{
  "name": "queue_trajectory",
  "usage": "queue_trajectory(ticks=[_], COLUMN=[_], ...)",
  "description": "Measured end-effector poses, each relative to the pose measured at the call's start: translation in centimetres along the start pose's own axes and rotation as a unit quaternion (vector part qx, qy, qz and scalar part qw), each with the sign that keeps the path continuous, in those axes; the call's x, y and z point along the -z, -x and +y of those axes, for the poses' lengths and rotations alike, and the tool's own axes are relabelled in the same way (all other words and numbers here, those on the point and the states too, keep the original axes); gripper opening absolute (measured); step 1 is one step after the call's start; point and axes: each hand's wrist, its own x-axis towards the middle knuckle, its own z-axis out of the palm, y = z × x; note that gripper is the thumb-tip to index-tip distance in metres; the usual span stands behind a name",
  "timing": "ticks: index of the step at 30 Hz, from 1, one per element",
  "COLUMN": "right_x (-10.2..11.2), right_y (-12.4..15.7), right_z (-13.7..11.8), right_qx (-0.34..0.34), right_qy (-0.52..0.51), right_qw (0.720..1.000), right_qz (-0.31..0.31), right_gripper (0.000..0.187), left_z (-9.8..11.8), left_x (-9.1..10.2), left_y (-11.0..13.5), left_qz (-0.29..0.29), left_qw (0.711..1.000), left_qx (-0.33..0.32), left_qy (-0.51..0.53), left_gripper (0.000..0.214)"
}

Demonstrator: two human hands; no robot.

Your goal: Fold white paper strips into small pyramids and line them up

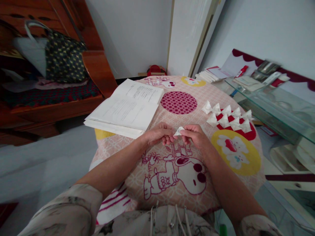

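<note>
Between my two hands is a small piece of folded paper (179, 131), white with some print on it, held just above the patterned tablecloth. My left hand (161, 132) pinches its left side between thumb and fingers. On the other side, my right hand (195, 134) grips the right edge, thumb on top. To the right stand two rows of folded paper pieces (223, 120), white and pointed. An open book (128, 106) of printed pages lies beyond my left hand.
A round table with a pink cartoon tablecloth (169, 177) is before me. At right is a glass shelf (275, 108) bearing a red marker (242, 71) and metal containers (267, 68). A wooden bench (98, 68) with a patterned bag (65, 57) stands at left.
</note>
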Motion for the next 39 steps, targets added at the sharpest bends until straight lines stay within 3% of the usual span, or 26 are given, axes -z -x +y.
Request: queue_trajectory(ticks=[7,18,25,30,39], right_x=[0.4,0.4,0.3,0.0,-1.1], right_y=[0.3,0.1,0.2,0.0,-0.1], right_z=[-0.5,-0.6,-0.5,-0.5,-0.5], right_qx=[0.010,0.008,-0.011,-0.005,0.031], right_qy=[0.045,0.094,0.071,0.063,0.046], right_qw=[0.998,0.995,0.997,0.998,0.998], right_qz=[-0.037,-0.029,-0.015,0.019,0.043], right_gripper=[0.033,0.038,0.034,0.032,0.036], left_z=[0.1,-0.1,0.0,-0.3,-0.5], left_x=[0.1,0.0,0.5,0.4,-0.9], left_y=[0.1,0.0,-0.1,-0.4,-0.6], left_qz=[-0.072,-0.064,-0.064,-0.030,0.046], left_qw=[0.996,0.995,0.994,0.999,0.996], left_qx=[0.047,0.065,0.035,0.005,-0.040], left_qy=[-0.002,-0.040,-0.076,-0.040,-0.058], left_gripper=[0.017,0.021,0.026,0.042,0.031])
